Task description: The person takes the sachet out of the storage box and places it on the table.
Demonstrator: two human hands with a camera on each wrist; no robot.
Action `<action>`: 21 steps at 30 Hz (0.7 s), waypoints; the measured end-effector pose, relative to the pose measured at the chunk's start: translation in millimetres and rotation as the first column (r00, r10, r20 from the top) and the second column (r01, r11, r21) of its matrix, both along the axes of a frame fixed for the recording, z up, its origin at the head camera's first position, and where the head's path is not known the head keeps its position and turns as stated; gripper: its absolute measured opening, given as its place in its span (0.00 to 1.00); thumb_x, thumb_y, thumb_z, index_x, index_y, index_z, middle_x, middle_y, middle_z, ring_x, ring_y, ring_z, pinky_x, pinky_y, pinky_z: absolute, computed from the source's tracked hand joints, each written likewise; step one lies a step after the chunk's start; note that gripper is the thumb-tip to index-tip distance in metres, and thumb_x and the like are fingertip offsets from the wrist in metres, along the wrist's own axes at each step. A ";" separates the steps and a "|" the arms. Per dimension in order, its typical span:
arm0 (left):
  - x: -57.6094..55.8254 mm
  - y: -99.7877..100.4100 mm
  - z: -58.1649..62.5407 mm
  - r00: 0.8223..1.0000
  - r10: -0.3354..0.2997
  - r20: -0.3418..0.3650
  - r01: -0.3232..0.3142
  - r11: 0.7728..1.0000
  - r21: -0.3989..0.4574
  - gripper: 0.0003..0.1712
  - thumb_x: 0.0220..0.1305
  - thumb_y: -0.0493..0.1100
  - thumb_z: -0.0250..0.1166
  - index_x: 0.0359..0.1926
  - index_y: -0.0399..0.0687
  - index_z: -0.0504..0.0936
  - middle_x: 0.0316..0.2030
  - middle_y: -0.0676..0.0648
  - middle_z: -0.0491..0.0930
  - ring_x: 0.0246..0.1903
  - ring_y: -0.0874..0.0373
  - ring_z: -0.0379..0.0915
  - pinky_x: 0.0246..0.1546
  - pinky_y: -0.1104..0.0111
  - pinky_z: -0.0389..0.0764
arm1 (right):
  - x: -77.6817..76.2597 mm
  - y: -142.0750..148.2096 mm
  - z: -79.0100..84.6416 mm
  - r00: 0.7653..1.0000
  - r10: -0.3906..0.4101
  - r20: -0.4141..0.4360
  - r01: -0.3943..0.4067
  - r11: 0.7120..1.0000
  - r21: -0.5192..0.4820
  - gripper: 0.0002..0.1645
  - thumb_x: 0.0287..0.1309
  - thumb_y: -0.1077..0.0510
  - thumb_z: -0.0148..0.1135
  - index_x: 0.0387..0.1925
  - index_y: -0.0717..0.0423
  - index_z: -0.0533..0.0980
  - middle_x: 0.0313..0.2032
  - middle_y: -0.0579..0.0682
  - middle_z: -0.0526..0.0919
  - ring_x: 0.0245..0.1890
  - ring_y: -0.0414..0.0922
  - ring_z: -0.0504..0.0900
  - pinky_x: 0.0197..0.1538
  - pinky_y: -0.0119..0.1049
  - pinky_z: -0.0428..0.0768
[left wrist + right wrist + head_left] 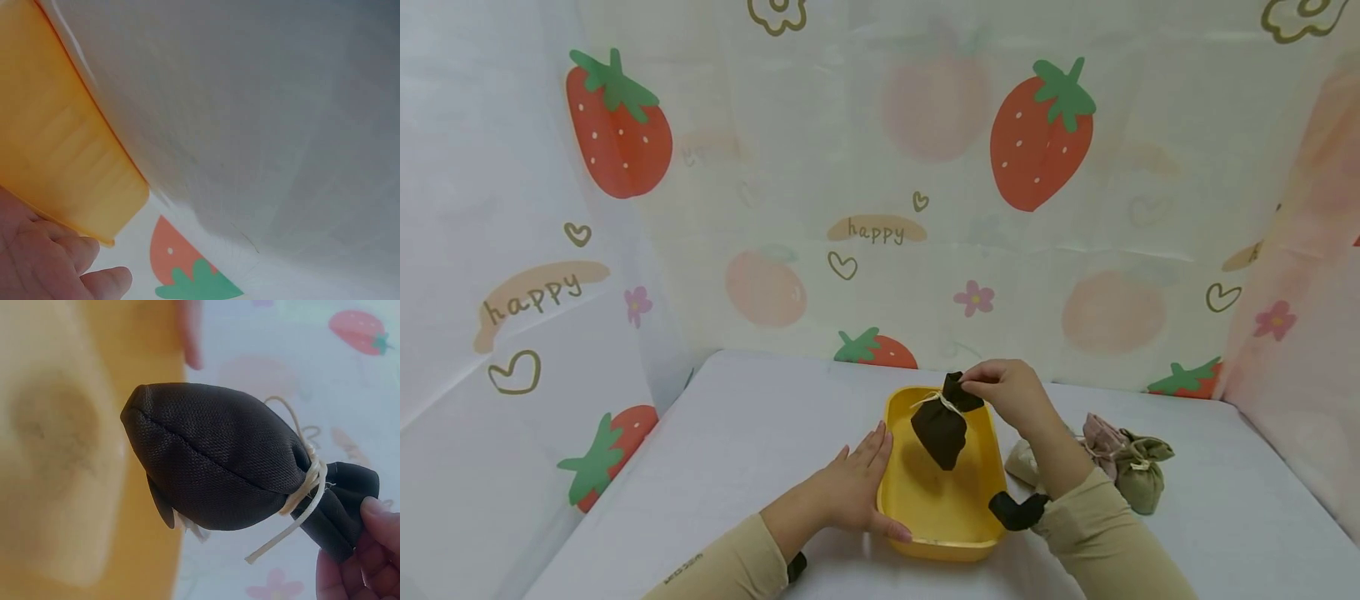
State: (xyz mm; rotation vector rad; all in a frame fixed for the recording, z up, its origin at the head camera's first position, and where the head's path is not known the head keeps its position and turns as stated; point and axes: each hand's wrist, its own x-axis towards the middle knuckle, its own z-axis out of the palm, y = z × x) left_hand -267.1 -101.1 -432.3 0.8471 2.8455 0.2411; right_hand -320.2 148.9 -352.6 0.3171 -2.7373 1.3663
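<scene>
A small dark brown cloth pouch (940,433), tied at its neck with a cream cord (309,484), hangs over a yellow plastic tray (932,508). My right hand (1011,396) pinches the gathered top of the pouch between thumb and fingers. In the right wrist view the pouch (219,456) bulges below the knot, and a bit of white shows at its lower side. My left hand (853,487) rests against the tray's left side with fingers extended, thumb at the near rim. The left wrist view shows those fingers (69,250) along the tray's ribbed outer wall (69,131).
Right of the tray, partly behind my right forearm, stand an olive pouch (1141,479), a dusty pink pouch (1103,437) and a cream one (1022,463). White cloth covers the table (760,425). A strawberry-printed curtain (880,167) hangs behind it.
</scene>
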 end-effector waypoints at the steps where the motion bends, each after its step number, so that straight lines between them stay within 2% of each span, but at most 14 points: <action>1: -0.2 0.1 -0.3 1.000 0.001 0.001 -0.001 1.000 0.001 0.76 0.31 0.86 0.49 0.71 0.41 0.38 0.71 0.43 0.31 0.70 0.53 0.31 0.63 0.48 0.50 | 1.9 1.6 2.9 1.000 0.001 -0.001 -0.001 1.000 -0.002 0.09 0.57 0.55 0.61 0.37 0.52 0.82 0.37 0.49 0.82 0.39 0.47 0.78 0.49 0.45 0.75; 8: -0.6 0.9 0.1 1.000 0.010 0.017 -0.010 1.000 0.000 0.76 0.31 0.86 0.50 0.71 0.42 0.37 0.71 0.44 0.31 0.70 0.54 0.30 0.63 0.49 0.49 | 12.2 15.9 16.1 0.999 0.027 -0.026 -0.027 0.999 -0.020 0.10 0.58 0.55 0.60 0.38 0.54 0.82 0.38 0.50 0.82 0.40 0.47 0.78 0.48 0.45 0.75; 15: 1.0 1.2 3.0 1.000 0.010 0.030 -0.010 1.000 -0.002 0.76 0.32 0.86 0.50 0.71 0.41 0.37 0.71 0.44 0.31 0.70 0.54 0.30 0.63 0.49 0.50 | 23.1 31.3 28.4 0.994 0.030 -0.110 -0.027 0.999 0.024 0.11 0.58 0.53 0.60 0.38 0.54 0.82 0.39 0.51 0.82 0.41 0.48 0.77 0.46 0.45 0.75; 21: 1.2 1.9 4.4 0.999 0.017 0.033 -0.017 1.000 -0.008 0.75 0.33 0.85 0.51 0.71 0.41 0.37 0.71 0.44 0.30 0.70 0.54 0.30 0.64 0.50 0.50 | 29.4 46.0 40.2 0.992 0.014 -0.127 -0.007 0.998 0.055 0.11 0.59 0.52 0.59 0.38 0.53 0.82 0.40 0.51 0.82 0.41 0.47 0.77 0.46 0.44 0.75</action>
